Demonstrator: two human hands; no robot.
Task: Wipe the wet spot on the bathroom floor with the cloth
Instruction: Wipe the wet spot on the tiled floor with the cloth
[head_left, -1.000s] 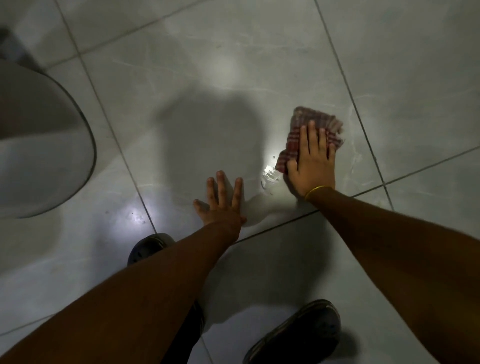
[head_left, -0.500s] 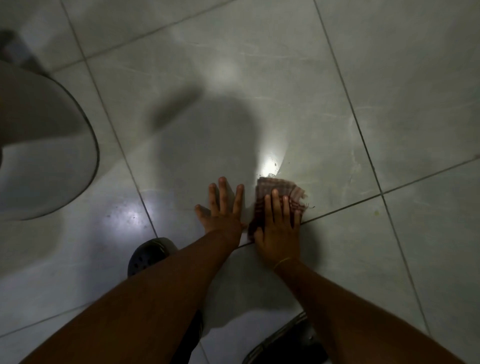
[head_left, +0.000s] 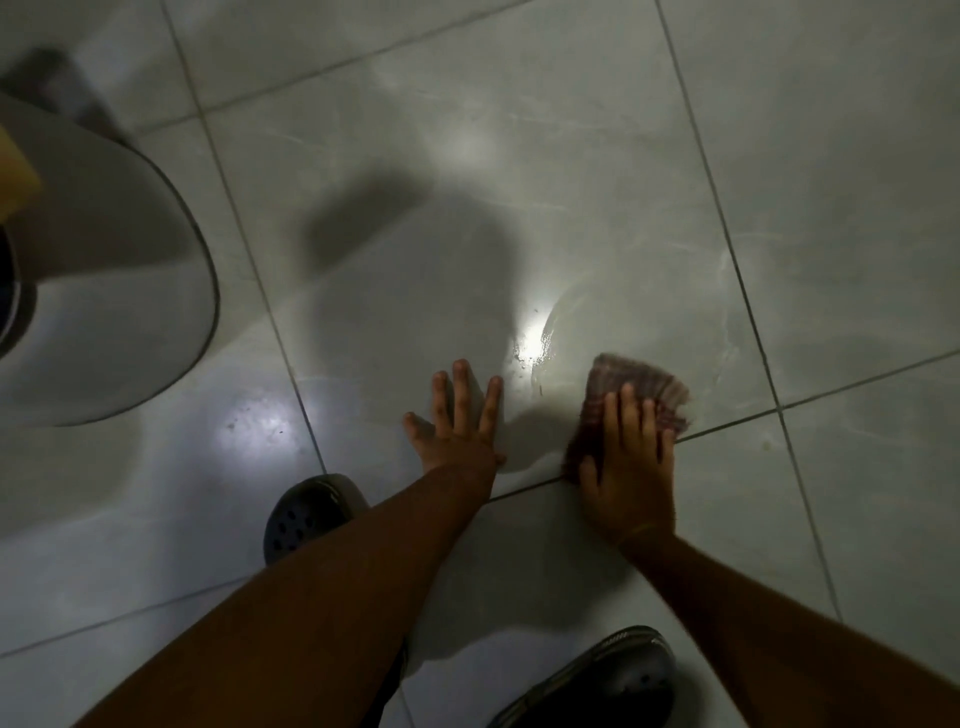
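The cloth lies pressed under the right hand, fingers flat; the left hand braces splayed on the floor beside the wet spot.

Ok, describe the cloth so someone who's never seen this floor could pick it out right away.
Start at the pale tiled floor and find the dark grout line running across on the right. The cloth lies flat on the tile just above that line, pressed down under the right hand. It is the only striped, reddish fabric here; the left hand beside it is bare on the tile.
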